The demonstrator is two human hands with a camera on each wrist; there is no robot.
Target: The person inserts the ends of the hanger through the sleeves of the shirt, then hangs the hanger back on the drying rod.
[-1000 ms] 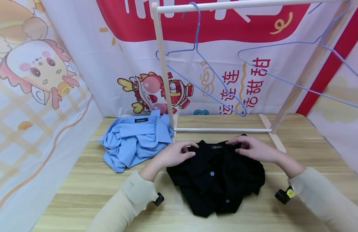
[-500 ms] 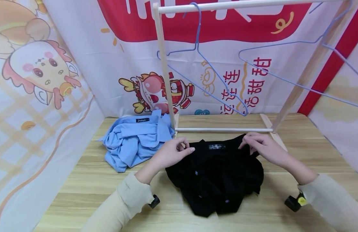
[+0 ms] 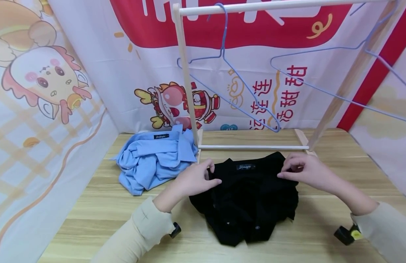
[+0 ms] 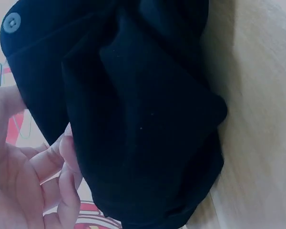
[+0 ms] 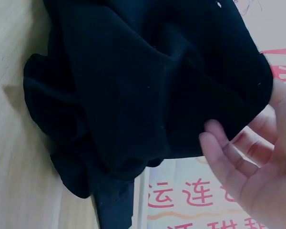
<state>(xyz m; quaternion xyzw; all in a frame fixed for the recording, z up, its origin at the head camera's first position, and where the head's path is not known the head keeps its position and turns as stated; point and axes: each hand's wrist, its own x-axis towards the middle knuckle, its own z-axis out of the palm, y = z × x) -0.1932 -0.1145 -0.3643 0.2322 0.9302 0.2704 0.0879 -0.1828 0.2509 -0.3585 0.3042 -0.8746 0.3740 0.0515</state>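
Note:
A crumpled black button shirt (image 3: pixel 245 197) lies on the wooden table, collar towards the back with its label showing. At the collar's left end my left hand (image 3: pixel 196 179) pinches the cloth between thumb and fingers. My right hand (image 3: pixel 306 171) pinches the shirt's right shoulder, near the collar. In the left wrist view, curled fingers (image 4: pixel 69 152) lie against the edge of the black cloth, below a grey button (image 4: pixel 12 23). Fingertips (image 5: pixel 212 138) hold a lifted fold in the right wrist view. The shirt's sleeves are bunched and hard to make out.
A rumpled light blue shirt (image 3: pixel 150 157) lies at the back left. Behind the black shirt stands a wooden rack with a white top bar (image 3: pixel 272 6) and low crossbar (image 3: pixel 252 147). A blue hanger (image 3: pixel 223 36) hangs at left, another hanger (image 3: pixel 303 53) at right.
My right hand has moved right along the collar to the shoulder, spreading the shirt's top edge wider. My left hand has shifted slightly left. The blue shirt and hangers stay put.

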